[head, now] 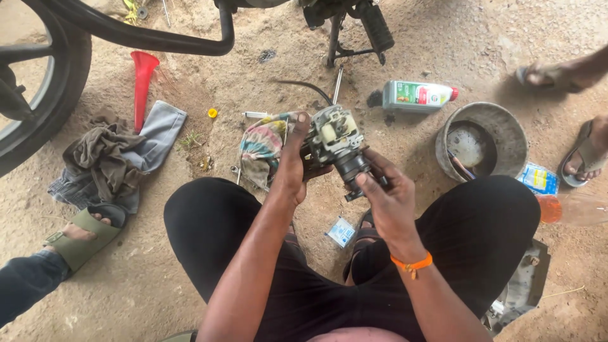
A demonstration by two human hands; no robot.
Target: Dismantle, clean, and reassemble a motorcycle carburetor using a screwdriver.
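The person squats on sandy ground and holds a carburetor in both hands, above the ground between the knees. The left hand grips its left side, the fingers closed around the body and the thumb lying up along the edge. The right hand holds the dark round part at the lower end, the fingers bent and clamped on it, the thumb pressing from below. An orange band sits on the right wrist.

Just behind the left hand a striped rag lies on the ground, touching the carburetor or very near to it (I cannot tell which). Further left lies a heap of grey and brown cloths, and beside it a red funnel with its wide mouth pointing to the top edge. A small yellow cap lies between the funnel and the rag.

To the right of the carburetor stands a metal bowl with dark liquid in it, and behind it a grey oil bottle lies on its side. A small white packet lies between the person's feet.

A motorcycle wheel fills the top left corner. Other people's feet in sandals show at the left edge and at the right edge.
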